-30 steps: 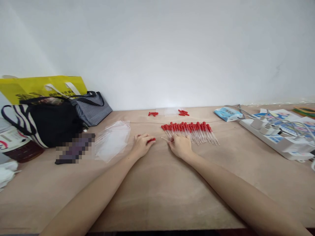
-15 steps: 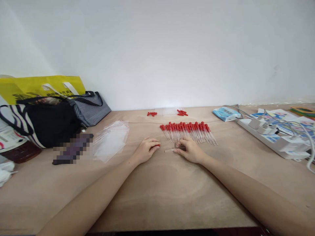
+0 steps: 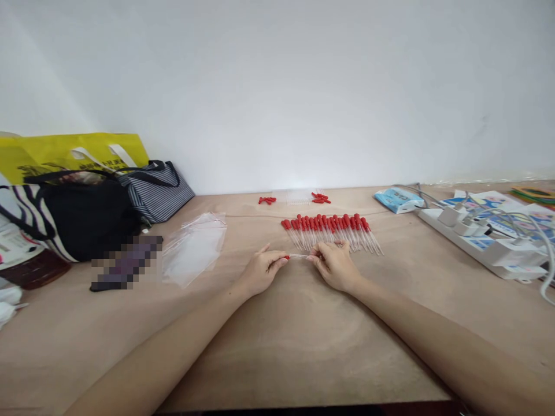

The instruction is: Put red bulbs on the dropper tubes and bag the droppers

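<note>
My left hand (image 3: 264, 269) pinches a small red rubber bulb (image 3: 287, 257), with only its end showing past the fingertips. Between thumb and fingers my right hand (image 3: 333, 263) grips a clear dropper tube (image 3: 298, 256), held level. The tube's left end meets the red bulb; whether it sits inside the bulb is too small to tell. Just beyond my hands lies a row of red-bulbed droppers (image 3: 325, 224), their clear tips pointing toward me and partly covered by my right hand.
Loose red bulbs lie in two small piles (image 3: 267, 200) (image 3: 321, 198) near the wall, with clear tubes (image 3: 298, 197) between them. Clear plastic bags (image 3: 195, 248), a blurred dark object (image 3: 125, 263) and handbags (image 3: 93, 214) are left. A blue packet (image 3: 399, 200) and power strip (image 3: 481, 245) are right.
My hands have come closer together. The tube has risen slightly and turned level, and its left end now meets the red bulb in my left hand.
</note>
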Action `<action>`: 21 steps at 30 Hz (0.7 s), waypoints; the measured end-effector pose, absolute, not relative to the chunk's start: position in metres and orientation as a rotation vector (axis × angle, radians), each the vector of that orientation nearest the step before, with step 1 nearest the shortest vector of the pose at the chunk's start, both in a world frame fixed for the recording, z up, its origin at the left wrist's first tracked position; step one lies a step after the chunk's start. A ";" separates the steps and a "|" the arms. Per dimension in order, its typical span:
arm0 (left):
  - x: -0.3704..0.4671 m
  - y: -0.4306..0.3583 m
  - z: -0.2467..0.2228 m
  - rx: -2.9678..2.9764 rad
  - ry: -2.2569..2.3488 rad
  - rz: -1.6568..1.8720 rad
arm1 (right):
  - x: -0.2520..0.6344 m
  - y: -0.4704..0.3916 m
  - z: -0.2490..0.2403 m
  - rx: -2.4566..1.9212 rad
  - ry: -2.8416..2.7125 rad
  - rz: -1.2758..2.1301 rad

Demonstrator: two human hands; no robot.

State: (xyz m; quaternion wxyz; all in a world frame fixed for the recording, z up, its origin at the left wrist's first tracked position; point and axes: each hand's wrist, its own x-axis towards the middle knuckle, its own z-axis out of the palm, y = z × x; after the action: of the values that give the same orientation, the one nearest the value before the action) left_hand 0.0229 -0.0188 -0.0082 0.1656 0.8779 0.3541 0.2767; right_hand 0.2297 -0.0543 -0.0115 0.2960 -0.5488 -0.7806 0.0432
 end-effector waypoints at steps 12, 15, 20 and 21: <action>0.024 -0.022 -0.001 2.464 1.004 0.812 | 0.233 -0.056 -0.010 -1.258 -2.199 0.166; 0.023 -0.023 -0.002 2.523 0.997 0.812 | 0.234 -0.056 -0.009 -1.239 -2.242 0.071; 0.022 -0.023 -0.002 2.556 0.986 0.804 | 0.235 -0.055 -0.008 -1.193 -2.288 -0.161; 0.022 -0.024 -0.002 2.554 0.981 0.799 | 0.236 -0.055 -0.008 -1.184 -2.295 -0.182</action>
State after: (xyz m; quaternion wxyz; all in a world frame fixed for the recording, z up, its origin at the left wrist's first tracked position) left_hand 0.0223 -0.0236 -0.0023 0.1452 0.8866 0.3405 0.2773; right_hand 0.2361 -0.0547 -0.0076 0.2730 -0.4401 -0.8528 -0.0677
